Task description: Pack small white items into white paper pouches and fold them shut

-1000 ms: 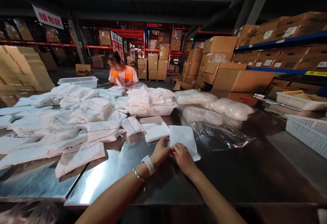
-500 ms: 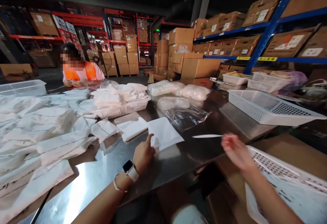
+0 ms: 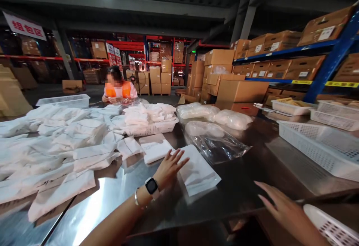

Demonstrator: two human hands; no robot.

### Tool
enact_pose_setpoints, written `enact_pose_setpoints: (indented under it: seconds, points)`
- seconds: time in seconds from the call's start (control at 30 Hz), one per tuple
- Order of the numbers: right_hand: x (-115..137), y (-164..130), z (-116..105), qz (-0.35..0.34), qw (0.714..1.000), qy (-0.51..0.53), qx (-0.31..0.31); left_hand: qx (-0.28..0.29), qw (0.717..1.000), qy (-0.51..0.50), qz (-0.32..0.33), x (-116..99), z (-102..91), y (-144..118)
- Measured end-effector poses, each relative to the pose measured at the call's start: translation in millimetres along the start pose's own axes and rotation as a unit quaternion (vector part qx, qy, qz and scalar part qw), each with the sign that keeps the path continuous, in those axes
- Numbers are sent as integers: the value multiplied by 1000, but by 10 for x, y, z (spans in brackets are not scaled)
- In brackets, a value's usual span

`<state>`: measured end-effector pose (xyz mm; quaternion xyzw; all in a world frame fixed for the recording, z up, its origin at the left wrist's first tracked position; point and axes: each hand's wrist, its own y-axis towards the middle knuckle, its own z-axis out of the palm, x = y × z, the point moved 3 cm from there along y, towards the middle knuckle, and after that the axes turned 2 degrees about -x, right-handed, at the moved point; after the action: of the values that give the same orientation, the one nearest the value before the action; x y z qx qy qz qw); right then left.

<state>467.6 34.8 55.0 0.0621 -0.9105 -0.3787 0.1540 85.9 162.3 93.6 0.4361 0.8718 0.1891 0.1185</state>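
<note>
My left hand (image 3: 169, 167), with a watch on the wrist, is open with fingers spread. Its fingertips are over the upper left edge of a flat white plastic bag (image 3: 199, 175) lying on the metal table; whether they touch it I cannot tell. Just beyond the fingers is a stack of white printed bags (image 3: 156, 149). My right hand (image 3: 280, 205) hovers near the front edge of the table, thumb and fingers apart, holding nothing. Below it, partly hidden by the forearm, is a white perforated basket (image 3: 331, 223).
A heap of white packets (image 3: 75, 137) covers the left side. Behind lie a filled basket (image 3: 154, 128) and clear plastic bags (image 3: 215, 141). Another white basket (image 3: 314, 148) stands at right. Across the table sits a person in an orange vest (image 3: 120, 88). Shelved cartons (image 3: 280, 42) line the right.
My left hand has gone from a pointing finger to spread fingers. The thin white piece by my right hand is out of sight, and that hand has opened. The view has tilted up and turned left.
</note>
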Motion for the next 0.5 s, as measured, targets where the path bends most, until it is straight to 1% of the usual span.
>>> enact_pose_setpoints:
  seconds: [0.03,0.1,0.17,0.23,0.3,0.37,0.4,0.43,0.47,0.5]
  points:
    - [70,155,151,-42,998,-3,40,23,999,2,43,-11,71,58]
    - [321,522,524,-132,984,13,115,58,994,-27,94,-46,215,140]
    - [631,859,857,-215,963,59,153,64,989,-70,109,-77,318,152]
    - [899,1044,1058,-290,937,99,166,55,986,-122,102,-90,345,74]
    - [1078,1041,1117,-337,917,124,173,35,978,-190,84,-106,272,-87]
    - [1203,898,1058,-356,905,148,179,-10,965,-258,42,-148,100,-299]
    - [1263,806,994,-350,904,170,177,-36,957,-287,8,-181,-7,-409]
    - [1328,717,916,-325,909,200,168,-59,947,-313,-32,-222,-117,-514]
    - [1399,634,835,-284,915,238,161,-78,935,-337,-78,-268,-221,-608]
    - [1473,562,761,-226,921,279,154,-92,921,-357,-125,-316,-316,-688]
